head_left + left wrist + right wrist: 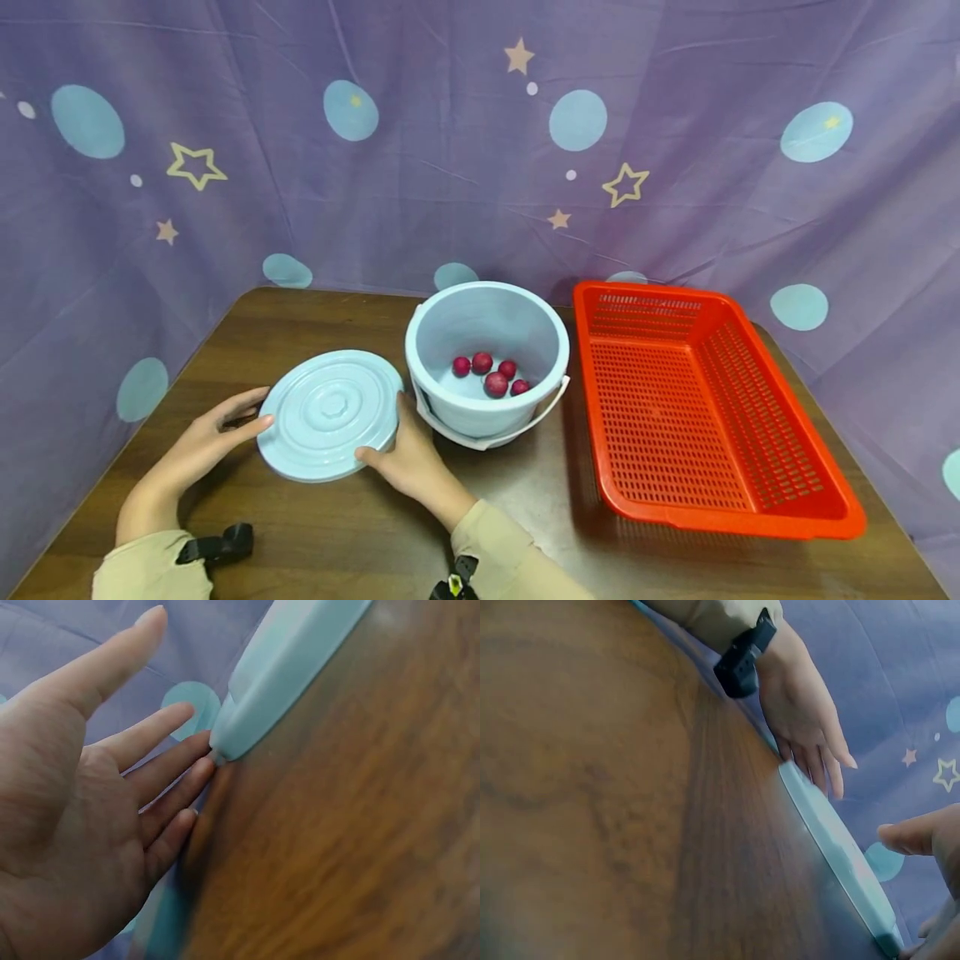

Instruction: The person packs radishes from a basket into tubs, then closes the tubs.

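Observation:
A round light-blue lid with concentric ridges lies flat over the brown table, left of a matching bucket. My left hand is at the lid's left edge, fingers extended; in the left wrist view the fingertips touch the rim and the thumb stands away from it. On the opposite side, my right hand is at the lid's right edge. Its thumb is raised off the lid in the right wrist view, while its other fingers are mostly out of frame. Several dark-red balls lie inside the bucket.
A large red plastic basket with perforated walls stands right of the bucket. The bucket's white handle hangs down at its front. Behind the wooden table hangs a purple curtain with stars and blue ovals.

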`<act>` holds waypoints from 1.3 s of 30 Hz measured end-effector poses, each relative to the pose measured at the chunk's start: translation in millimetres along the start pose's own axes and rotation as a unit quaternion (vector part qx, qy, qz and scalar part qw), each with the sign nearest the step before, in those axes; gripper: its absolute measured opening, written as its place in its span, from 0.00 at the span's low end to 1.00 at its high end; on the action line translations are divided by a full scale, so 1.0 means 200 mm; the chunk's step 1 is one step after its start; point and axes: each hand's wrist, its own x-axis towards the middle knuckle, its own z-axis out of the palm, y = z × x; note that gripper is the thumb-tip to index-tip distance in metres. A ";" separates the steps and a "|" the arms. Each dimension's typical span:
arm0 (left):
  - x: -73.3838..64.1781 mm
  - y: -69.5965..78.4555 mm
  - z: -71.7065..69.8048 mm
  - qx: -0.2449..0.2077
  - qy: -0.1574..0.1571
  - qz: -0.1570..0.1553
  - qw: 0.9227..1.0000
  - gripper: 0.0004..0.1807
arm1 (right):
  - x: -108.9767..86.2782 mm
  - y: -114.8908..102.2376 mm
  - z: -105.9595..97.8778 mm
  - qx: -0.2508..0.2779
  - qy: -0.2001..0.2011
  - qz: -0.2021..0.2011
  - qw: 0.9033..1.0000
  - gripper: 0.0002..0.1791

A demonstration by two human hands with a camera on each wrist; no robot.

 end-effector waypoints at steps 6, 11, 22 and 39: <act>0.01 -0.04 0.02 0.012 0.034 0.025 0.999 0.44 | 0.05 0.01 0.01 -0.026 -0.012 0.008 1.000 0.55; 0.02 -0.07 0.02 0.021 0.034 0.032 0.999 0.46 | 0.07 0.02 0.01 -0.077 -0.045 0.021 0.996 0.63; 0.03 -0.06 0.02 0.001 0.024 0.066 0.998 0.43 | 0.08 0.03 0.03 -0.121 -0.052 0.028 0.991 0.66; 0.01 -0.12 0.01 -0.010 0.080 0.059 0.995 0.43 | 0.08 0.02 0.01 -0.044 -0.035 -0.033 0.998 0.61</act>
